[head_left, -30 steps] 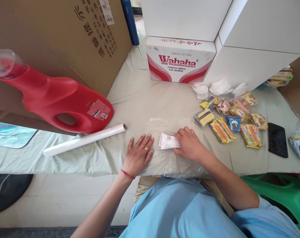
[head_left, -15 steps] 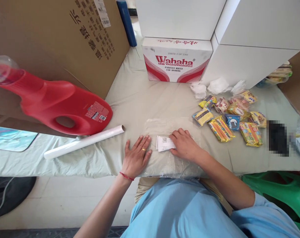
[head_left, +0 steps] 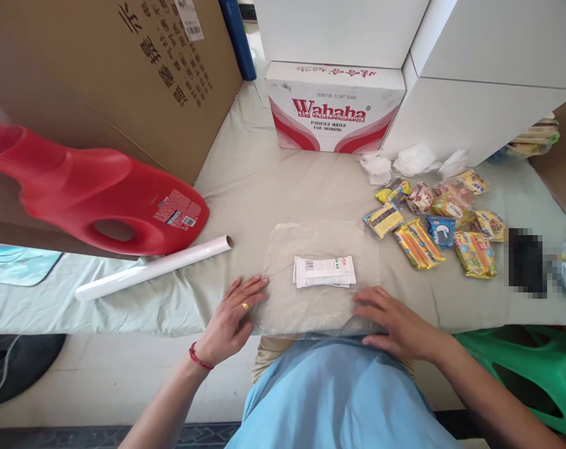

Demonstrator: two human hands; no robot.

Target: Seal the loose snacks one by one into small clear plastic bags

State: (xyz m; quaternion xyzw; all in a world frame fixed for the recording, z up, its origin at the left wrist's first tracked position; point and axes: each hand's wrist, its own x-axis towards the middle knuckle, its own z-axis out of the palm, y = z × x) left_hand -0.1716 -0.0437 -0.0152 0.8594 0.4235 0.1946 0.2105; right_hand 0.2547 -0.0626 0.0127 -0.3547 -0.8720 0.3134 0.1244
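Note:
A sheet of clear plastic wrap (head_left: 287, 305) lies flat on the cloth-covered table in front of me. Two or so white snack packets (head_left: 324, 272), printed with a barcode, are stacked crosswise near its middle, untouched by either hand. At the sheet's left edge, my left hand (head_left: 233, 315) rests with its fingers stretched out, fingertips on or beside the wrap. My right hand (head_left: 395, 321) is over the near right corner, fingers apart; whether it touches the wrap there I cannot tell.
A white roll of wrap (head_left: 156, 268) and a big red bottle (head_left: 109, 199) lie left, by a cardboard box (head_left: 100, 93). Several snack packs (head_left: 418, 243) and crumpled white bags (head_left: 414, 160) lie right. A Wahaha carton (head_left: 334, 112) stands behind. Below right is a green stool (head_left: 521, 368).
My right hand has let go of the white packets and drawn back toward me and right. My left hand has slid left and nearer, to the edge of the wrap.

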